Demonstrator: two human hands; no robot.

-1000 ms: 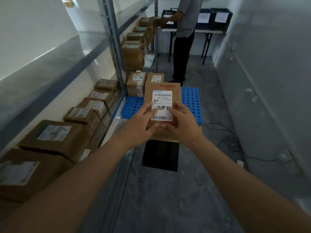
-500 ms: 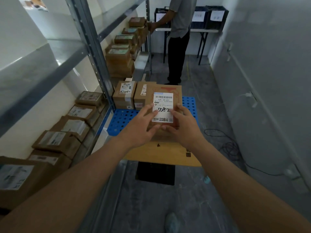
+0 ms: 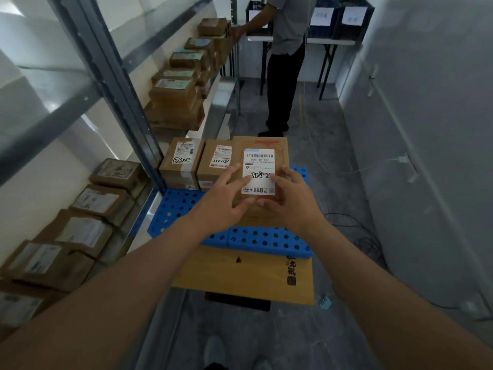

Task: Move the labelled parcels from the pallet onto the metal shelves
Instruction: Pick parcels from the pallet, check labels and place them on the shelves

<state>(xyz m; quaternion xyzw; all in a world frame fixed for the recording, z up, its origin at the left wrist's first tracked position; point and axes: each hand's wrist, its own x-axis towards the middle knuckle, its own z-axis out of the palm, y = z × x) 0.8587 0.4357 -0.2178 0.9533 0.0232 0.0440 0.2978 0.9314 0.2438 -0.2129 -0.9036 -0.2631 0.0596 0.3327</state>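
A brown parcel point(image 3: 269, 144) with a white label marked "5082" is in front of me, over the blue perforated pallet point(image 3: 266, 241). My left hand point(image 3: 221, 200) and my right hand point(image 3: 292, 202) grip its near end, fingers spread on top beside the label, thumbs meeting at the near edge. Two more labelled parcels point(image 3: 181, 162) point(image 3: 216, 161) stand side by side at the pallet's far left. The metal shelves point(image 3: 120, 84) run along the left wall. Their lower level holds a row of parcels point(image 3: 98, 201), and more are stacked further back point(image 3: 173, 89).
The pallet rests on a wooden board point(image 3: 248, 276). A person point(image 3: 285, 62) stands at the far end by a table with dark bins point(image 3: 344, 14). Cables point(image 3: 368, 236) lie on the floor along the right wall.
The view has moved nearer to the pallet and tipped down, so the wooden board shows more. Both hands keep the same hold on the parcel.
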